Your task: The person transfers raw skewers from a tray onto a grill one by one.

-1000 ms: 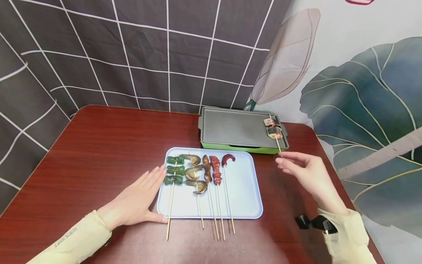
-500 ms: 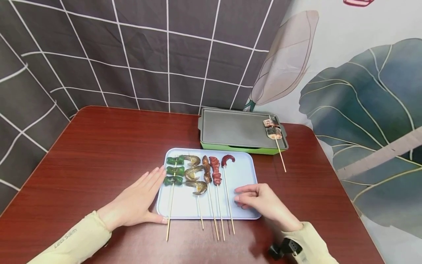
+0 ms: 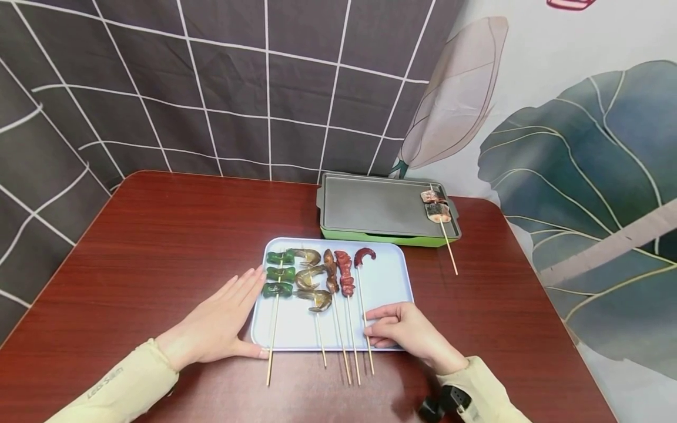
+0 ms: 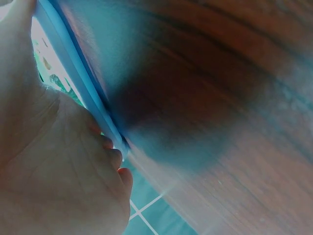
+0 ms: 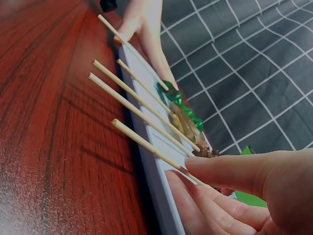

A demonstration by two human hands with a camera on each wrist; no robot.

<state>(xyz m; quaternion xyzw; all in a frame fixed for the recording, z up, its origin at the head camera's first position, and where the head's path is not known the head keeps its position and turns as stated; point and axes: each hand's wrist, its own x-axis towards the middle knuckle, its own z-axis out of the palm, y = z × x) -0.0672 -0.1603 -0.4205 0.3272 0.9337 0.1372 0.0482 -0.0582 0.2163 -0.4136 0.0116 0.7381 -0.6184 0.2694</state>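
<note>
My left hand lies with straight fingers along the left edge of a pale blue tray, its thumb at the front corner. The palm beside the tray rim fills much of the left wrist view. At the tray's right side, my right hand pinches the stick of an octopus tentacle skewer, which still lies on the tray. In the right wrist view, thumb and fingers are on either side of that stick. Left of it lie a red meat skewer, a brown one, a shrimp skewer and a green pepper skewer.
Behind the tray stands a green grill with a dark flat plate. A fish skewer lies on its right end, the stick jutting over the front edge. The wooden table meets a grey gridded curtain at the back.
My right hand has let go of the fish skewer on the grill and moved left and nearer to the tentacle skewer's stick. The left hand stays at the tray.
</note>
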